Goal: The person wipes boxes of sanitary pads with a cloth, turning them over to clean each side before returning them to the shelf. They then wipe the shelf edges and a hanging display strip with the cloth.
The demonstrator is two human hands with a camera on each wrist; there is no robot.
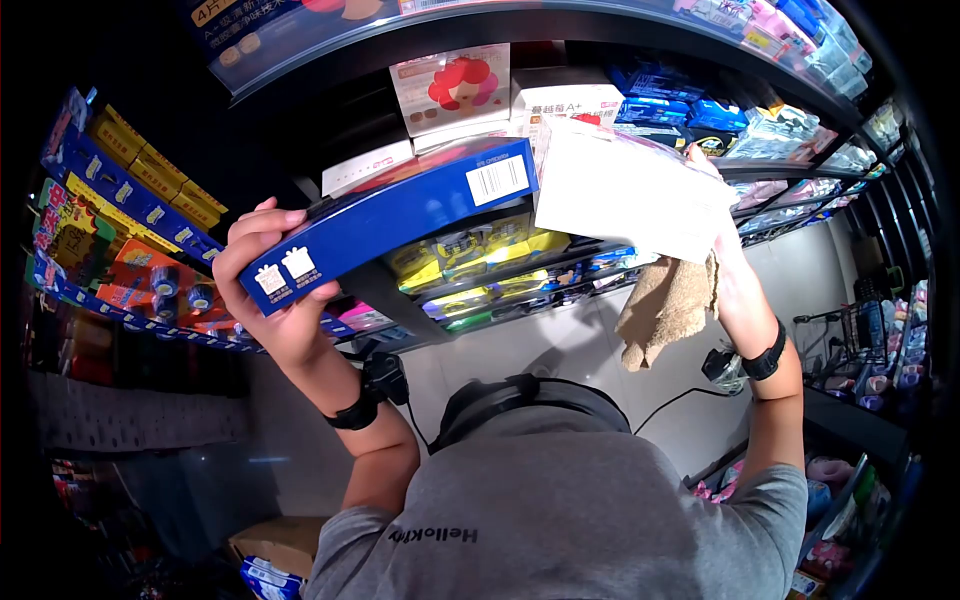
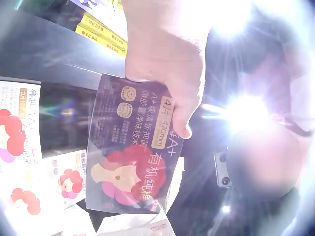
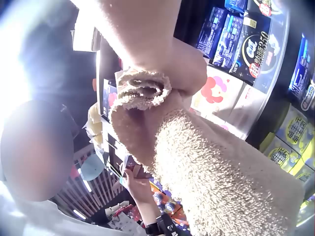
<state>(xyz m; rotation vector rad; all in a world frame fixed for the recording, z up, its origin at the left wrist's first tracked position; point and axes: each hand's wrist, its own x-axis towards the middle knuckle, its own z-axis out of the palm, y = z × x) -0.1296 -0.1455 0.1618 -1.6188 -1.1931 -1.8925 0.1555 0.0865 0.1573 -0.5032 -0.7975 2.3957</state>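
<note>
My left hand (image 1: 265, 265) grips one end of a long dark-blue sanitary pad box (image 1: 400, 225), thumb below and fingers over the top. In the left wrist view, the box's broad face (image 2: 133, 147) shows a red-haired figure and white print, with the thumb along its edge. My right hand (image 1: 728, 275) holds a white box (image 1: 630, 190), its fingertips at the far upper edge. From the same hand a tan terry cloth (image 1: 665, 310) hangs down; in the right wrist view the cloth (image 3: 206, 172) hides most of the palm. The two boxes meet near the middle.
White boxes with a red-haired figure (image 1: 450, 90) stand on the shelf behind. Blue packs (image 1: 690, 110) lie to their right and yellow packs (image 1: 470, 250) below. A dark shelf edge (image 1: 560, 25) overhangs the boxes. Yellow boxes (image 1: 150, 170) line a rack at left.
</note>
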